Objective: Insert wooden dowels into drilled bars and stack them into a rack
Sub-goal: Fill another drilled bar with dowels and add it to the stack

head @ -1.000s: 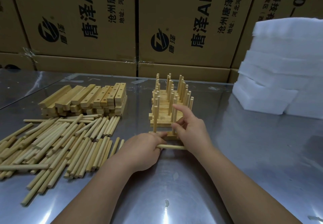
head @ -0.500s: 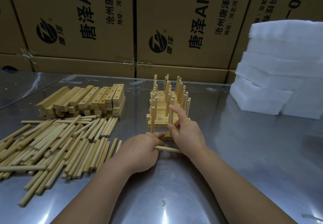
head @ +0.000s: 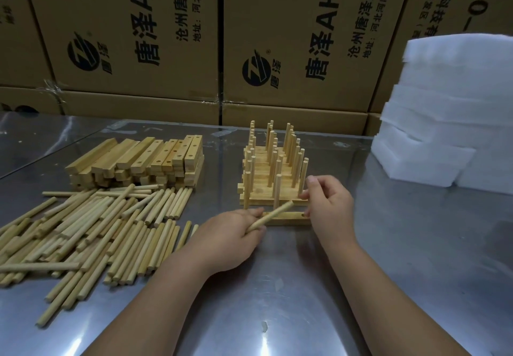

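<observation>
A stepped rack (head: 266, 178) of drilled bars with upright dowels stands mid-table. In front of it lies one drilled bar (head: 288, 218) flat on the metal table, with a dowel standing in it. My left hand (head: 230, 239) grips a loose dowel (head: 270, 215), its free end tilted up toward the bar. My right hand (head: 330, 205) is at the bar's right end, fingers curled against the rack's front corner; what they pinch is hidden.
A heap of loose dowels (head: 91, 228) covers the left of the table, with a stack of drilled bars (head: 144, 164) behind it. White foam pads (head: 449, 122) are piled at the right. Cardboard boxes (head: 277, 36) wall off the back.
The dowel in my left hand has swung from lying flat to tilting upward toward the bar. My right hand has shifted right, from the upright dowels to the bar's right end.
</observation>
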